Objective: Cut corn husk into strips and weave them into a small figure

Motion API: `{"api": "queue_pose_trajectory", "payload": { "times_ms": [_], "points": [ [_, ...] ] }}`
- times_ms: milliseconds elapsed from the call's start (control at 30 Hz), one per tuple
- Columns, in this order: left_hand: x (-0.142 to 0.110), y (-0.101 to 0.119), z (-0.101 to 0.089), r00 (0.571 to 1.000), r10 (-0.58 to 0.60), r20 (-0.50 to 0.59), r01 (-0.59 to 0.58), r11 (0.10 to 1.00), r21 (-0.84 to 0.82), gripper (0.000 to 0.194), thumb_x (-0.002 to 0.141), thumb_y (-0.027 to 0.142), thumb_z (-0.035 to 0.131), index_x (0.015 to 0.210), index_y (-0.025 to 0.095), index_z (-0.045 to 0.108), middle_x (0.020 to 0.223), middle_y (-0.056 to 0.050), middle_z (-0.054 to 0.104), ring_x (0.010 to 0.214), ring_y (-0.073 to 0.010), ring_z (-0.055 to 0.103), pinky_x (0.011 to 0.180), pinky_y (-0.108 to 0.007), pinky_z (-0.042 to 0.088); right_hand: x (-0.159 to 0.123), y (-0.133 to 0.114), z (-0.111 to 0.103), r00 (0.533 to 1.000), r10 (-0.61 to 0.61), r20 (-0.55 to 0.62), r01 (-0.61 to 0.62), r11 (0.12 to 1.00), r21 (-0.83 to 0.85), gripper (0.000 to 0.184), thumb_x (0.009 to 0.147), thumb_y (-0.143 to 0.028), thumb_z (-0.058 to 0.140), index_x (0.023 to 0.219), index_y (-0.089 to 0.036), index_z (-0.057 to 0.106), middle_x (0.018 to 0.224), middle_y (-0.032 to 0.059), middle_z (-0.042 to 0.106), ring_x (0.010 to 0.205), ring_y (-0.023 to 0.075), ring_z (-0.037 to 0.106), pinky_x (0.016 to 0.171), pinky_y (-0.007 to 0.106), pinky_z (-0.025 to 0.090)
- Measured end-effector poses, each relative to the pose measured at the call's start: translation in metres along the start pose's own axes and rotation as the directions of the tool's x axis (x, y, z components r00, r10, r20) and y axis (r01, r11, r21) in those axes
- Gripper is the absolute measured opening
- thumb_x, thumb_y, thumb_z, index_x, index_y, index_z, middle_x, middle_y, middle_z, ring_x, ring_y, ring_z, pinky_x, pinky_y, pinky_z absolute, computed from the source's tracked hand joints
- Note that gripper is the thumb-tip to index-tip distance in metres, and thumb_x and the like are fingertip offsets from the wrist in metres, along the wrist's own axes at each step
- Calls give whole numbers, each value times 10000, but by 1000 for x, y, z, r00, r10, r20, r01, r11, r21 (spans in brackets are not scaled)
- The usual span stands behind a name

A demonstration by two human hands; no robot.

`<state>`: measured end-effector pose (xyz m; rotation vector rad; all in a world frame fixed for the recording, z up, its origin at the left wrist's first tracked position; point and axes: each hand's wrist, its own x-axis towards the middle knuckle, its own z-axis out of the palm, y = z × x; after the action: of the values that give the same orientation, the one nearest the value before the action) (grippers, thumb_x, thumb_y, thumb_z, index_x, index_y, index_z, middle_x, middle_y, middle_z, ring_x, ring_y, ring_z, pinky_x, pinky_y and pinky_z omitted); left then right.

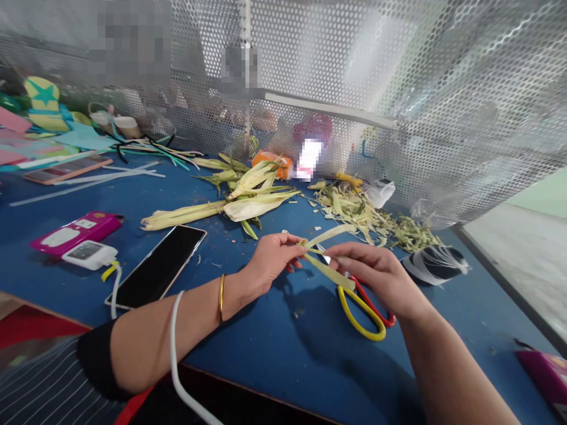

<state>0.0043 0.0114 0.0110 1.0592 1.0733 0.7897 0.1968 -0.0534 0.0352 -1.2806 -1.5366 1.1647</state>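
Note:
Pale green corn husk strips [330,270] fan out between my two hands above the blue table. My left hand [273,260] pinches the end where the strips meet in a small knot or coil. One of the strips is pinched between the thumb and fingers of my right hand [376,271]. Beneath the right hand lie scissors [365,316] with one yellow and one red handle; their blades are partly hidden by the strips and fingers. Whole corn husks [257,198] lie in a pile beyond my left hand.
Shredded husk scraps [354,209] are heaped near the perforated metal screen [319,65]. A thread spool [434,264] lies at right. On the left are a black phone [157,265], a magenta pouch [77,233] and a white device [90,254]. A white cable [177,354] crosses my left forearm.

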Motion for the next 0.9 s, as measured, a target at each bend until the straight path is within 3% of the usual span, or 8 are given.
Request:
{"api": "queue_pose_trajectory", "payload": {
  "times_ms": [100, 167, 300, 367, 467, 533, 633, 900],
  "points": [
    [-1, 0, 1, 1000, -3, 25, 3, 1000, 7, 79, 780, 135, 694, 848, 101, 675, 577, 18, 619, 450, -59, 526, 452, -180, 407, -1, -1, -1, 996, -10, 86, -18, 949, 313, 337, 810, -349, 641, 1102, -213, 738, 1015, 85, 754, 930, 267, 701, 876, 407, 520],
    [-2, -1, 2, 999, 6, 31, -7, 1000, 20, 63, 779, 131, 691, 835, 106, 675, 579, 18, 623, 451, -58, 522, 452, -180, 402, 1, 1, 2, 996, -36, 87, 2, 932, 362, 355, 797, -335, 668, 1128, -222, 731, 1049, 88, 751, 972, 279, 699, 918, 436, 509],
    [-2, -2, 3, 999, 13, 44, -16, 997, 71, 55, 772, 114, 684, 827, 118, 677, 580, 24, 623, 456, -60, 521, 450, -181, 395, 8, 8, 14, 976, -89, -201, 118, 984, 137, 116, 799, -316, 718, 842, -221, 768, 847, 44, 730, 751, 178, 665, 753, 326, 531],
    [-2, -3, 4, 998, 17, 59, -23, 995, 101, 73, 765, 103, 683, 834, 124, 674, 569, 31, 615, 464, -66, 530, 449, -180, 393, 11, 12, 20, 936, -143, -322, 165, 986, 40, 195, 819, -338, 699, 679, -205, 731, 829, 43, 705, 714, 150, 619, 685, 284, 505],
    [-3, -5, 5, 996, 37, 85, -48, 991, 125, 113, 757, 109, 690, 864, 135, 663, 569, 36, 619, 477, -74, 549, 459, -179, 408, 13, 16, 26, 907, -153, -392, 190, 980, 57, 187, 853, -363, 657, 782, -210, 736, 805, 35, 691, 688, 139, 589, 654, 270, 485],
    [-4, -6, 5, 995, 45, 86, -55, 990, 127, 120, 756, 113, 692, 865, 139, 649, 578, 37, 626, 477, -73, 555, 467, -179, 419, 12, 16, 29, 912, -91, -400, 152, 981, 124, 164, 847, -370, 663, 858, -214, 712, 734, 14, 679, 610, 126, 564, 620, 266, 477],
    [-4, -7, 5, 996, 48, 72, -56, 991, 125, 122, 756, 115, 697, 856, 141, 632, 585, 37, 633, 472, -70, 555, 464, -175, 422, 10, 13, 32, 925, -3, -381, 67, 986, 155, 214, 824, -396, 676, 742, -202, 639, 664, -3, 639, 545, 108, 513, 559, 247, 433],
    [-2, -11, 3, 991, 105, 83, -116, 982, 147, 103, 754, 108, 693, 823, 145, 626, 575, 39, 634, 477, -71, 564, 478, -172, 433, 9, 14, 34, 969, 155, -195, -163, 986, -27, 291, 733, -429, 650, 593, -193, 551, 545, -44, 441, 533, 109, 379, 508, 254, 299]
  ]
}}
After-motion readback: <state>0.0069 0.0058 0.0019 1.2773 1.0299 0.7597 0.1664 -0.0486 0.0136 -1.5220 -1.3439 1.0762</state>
